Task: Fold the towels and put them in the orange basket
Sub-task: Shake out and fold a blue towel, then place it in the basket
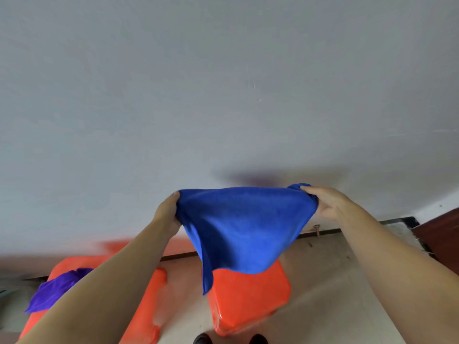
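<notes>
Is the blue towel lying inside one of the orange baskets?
No, the blue towel hangs in the air, held at its top corners by the left hand and right hand.

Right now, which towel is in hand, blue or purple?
The blue towel: the left hand and right hand each grip an upper corner, and it hangs spread in the air. The purple towel lies untouched on the orange container at left.
</notes>
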{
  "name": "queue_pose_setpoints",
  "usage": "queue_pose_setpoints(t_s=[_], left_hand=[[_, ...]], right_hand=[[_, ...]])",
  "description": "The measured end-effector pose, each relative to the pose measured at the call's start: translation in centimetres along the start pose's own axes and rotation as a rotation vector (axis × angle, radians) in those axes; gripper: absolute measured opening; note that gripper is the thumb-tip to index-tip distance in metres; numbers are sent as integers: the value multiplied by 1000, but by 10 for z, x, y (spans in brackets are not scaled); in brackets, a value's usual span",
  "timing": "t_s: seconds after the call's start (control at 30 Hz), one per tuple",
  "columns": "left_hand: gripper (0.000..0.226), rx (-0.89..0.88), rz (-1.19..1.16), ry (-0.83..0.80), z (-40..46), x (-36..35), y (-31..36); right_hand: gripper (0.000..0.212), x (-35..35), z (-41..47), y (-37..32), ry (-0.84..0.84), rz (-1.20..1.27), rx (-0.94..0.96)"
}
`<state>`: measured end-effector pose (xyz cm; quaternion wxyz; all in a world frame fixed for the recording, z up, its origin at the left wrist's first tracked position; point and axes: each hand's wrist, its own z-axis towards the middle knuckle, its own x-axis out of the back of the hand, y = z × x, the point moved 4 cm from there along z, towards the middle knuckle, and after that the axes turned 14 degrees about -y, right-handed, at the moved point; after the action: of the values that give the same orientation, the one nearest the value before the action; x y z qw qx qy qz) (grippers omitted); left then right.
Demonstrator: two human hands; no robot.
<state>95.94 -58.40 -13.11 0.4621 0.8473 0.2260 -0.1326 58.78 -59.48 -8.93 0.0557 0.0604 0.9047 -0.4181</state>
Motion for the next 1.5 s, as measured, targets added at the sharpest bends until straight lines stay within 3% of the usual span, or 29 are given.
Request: queue_pose_setpoints(t_s=[0.13, 0.27, 0.43, 0.57, 0.7, 0.8, 0.93, 1.5], left_hand=[[30, -20, -77, -76, 0, 2, 16], [18, 52, -97, -116, -7, -3, 21], [30, 498, 292, -173, -15, -7, 2], [25, 622, 577, -186, -29, -13, -10], [21, 485, 441, -95, -29, -14, -1], [19, 271, 159, -106, -22, -15, 12], [16, 76, -15, -156, -18, -21, 25], [14, -354, -193, -126, -22, -48, 76]], right_hand=[[20, 3, -6, 1, 47, -50, -39], [35, -2, -9, -1, 116, -57, -19], [34, -12, -16, -21, 77, -14, 95], [26, -12, -20, -38, 109, -20, 186], [23, -5, -24, -45, 165, -40, 249], [15, 0, -27, -49, 204, -55, 296], [10, 6, -31, -50, 239, -22, 346], [12, 9, -35, -62, 267, 129, 413]])
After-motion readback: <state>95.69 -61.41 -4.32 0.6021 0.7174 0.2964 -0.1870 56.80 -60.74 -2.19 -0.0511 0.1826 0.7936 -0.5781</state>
